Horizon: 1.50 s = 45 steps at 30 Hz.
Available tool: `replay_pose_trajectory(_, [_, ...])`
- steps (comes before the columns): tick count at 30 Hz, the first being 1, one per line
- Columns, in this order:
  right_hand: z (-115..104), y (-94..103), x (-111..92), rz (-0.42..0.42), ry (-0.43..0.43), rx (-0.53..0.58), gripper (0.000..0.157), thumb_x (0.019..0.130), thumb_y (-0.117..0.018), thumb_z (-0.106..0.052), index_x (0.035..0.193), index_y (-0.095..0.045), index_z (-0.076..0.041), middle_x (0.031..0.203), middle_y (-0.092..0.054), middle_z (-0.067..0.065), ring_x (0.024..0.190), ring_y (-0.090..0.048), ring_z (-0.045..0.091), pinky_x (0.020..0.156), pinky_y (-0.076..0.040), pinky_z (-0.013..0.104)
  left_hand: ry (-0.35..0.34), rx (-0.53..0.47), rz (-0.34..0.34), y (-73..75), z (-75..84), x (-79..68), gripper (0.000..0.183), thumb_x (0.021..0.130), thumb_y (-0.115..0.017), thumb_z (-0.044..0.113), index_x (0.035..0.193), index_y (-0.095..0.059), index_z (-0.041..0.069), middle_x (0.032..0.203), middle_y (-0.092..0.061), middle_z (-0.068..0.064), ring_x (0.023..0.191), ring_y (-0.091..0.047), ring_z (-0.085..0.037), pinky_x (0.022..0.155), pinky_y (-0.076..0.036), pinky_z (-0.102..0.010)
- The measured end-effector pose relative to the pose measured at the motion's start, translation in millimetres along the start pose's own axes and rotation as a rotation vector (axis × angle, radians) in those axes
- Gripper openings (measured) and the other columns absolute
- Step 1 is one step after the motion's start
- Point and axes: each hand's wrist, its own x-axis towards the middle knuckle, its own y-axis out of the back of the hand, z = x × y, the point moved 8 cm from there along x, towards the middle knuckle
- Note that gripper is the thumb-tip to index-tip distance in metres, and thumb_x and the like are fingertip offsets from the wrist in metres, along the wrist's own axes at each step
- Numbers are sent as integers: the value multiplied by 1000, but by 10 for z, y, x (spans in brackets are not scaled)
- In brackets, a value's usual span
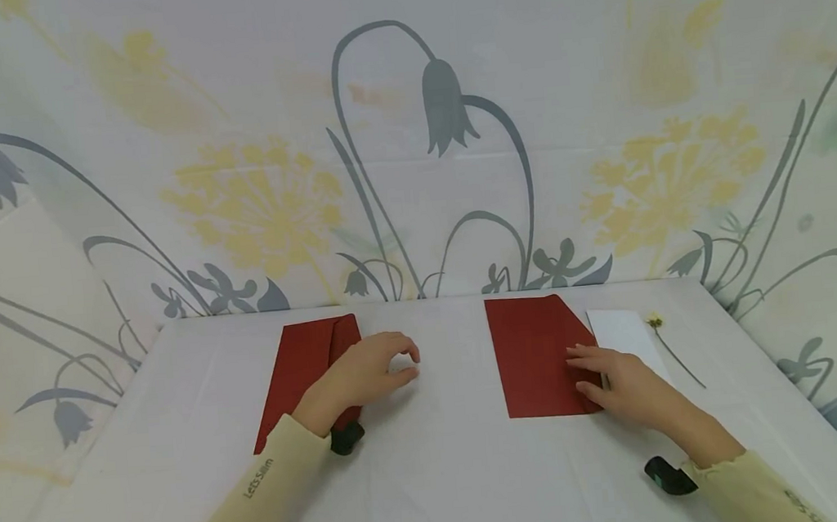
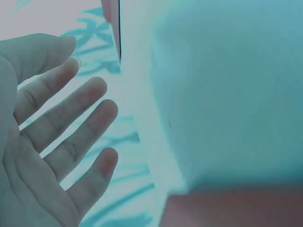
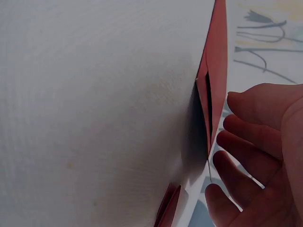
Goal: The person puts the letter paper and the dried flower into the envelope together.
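Two red envelopes lie on a white-covered table. My left hand (image 1: 361, 372) is above the right part of the left envelope (image 1: 297, 361), whose flap edge shows; its fingers are loosely bent and hold nothing. In the left wrist view, those fingers are spread apart. Beside the right edge of the other envelope (image 1: 537, 358) is my right hand (image 1: 627, 384), its fingertips over that edge. The right wrist view shows the right-hand fingers loosely extended near the slightly gaping red envelope (image 3: 218, 61); whether they touch it I cannot tell. A white paper (image 1: 619, 329) lies partly behind this hand.
A thin-stemmed yellow flower (image 1: 655, 322) lies to the right of the white paper. Flower-patterned cloth (image 1: 411, 171) hangs behind the table (image 1: 436, 489) and at its sides. Small black devices sit at the left wrist (image 1: 347, 438) and right wrist (image 1: 670, 476).
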Motion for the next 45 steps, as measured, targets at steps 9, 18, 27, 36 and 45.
replay_pose_trajectory(9, [-48,-193,9,-94,50,-61,41,91,-70,-14,128,-64,3,141,-54,19,135,-45,40,108,-33,59,-53,-53,-93,-259,277,299,14,98,-63,23,110,-64,17,112,-63,8,109,-57,-12,98,-45,-31])
replay_pose_trajectory(18, [-160,-236,49,-148,126,-102,42,91,-72,-12,129,-64,2,143,-53,19,134,-45,40,101,-44,53,-98,7,-145,-540,540,738,23,98,-64,25,119,-65,17,137,-56,3,127,-50,-11,102,-42,-25])
replay_pose_trajectory(27, [-174,-277,89,-186,143,-73,43,92,-71,-16,132,-63,-2,147,-49,18,136,-43,40,101,-44,52,-37,72,-268,-835,633,1002,57,94,-67,43,144,-52,21,161,-29,1,149,-21,-14,114,-30,-31])
replay_pose_trajectory(36, [-93,-258,89,-179,115,-20,51,90,-74,-24,134,-61,-1,149,-43,24,133,-45,45,98,-46,51,51,143,-346,-940,665,1033,76,85,-73,54,151,-43,29,163,-23,3,150,-17,-14,113,-32,-35])
replay_pose_trajectory(45, [-19,-267,62,-217,90,-34,56,91,-73,-31,138,-59,-4,152,-40,21,138,-37,45,101,-43,54,64,186,-353,-953,645,1043,76,86,-71,56,151,-43,31,163,-23,5,150,-16,-14,112,-33,-36])
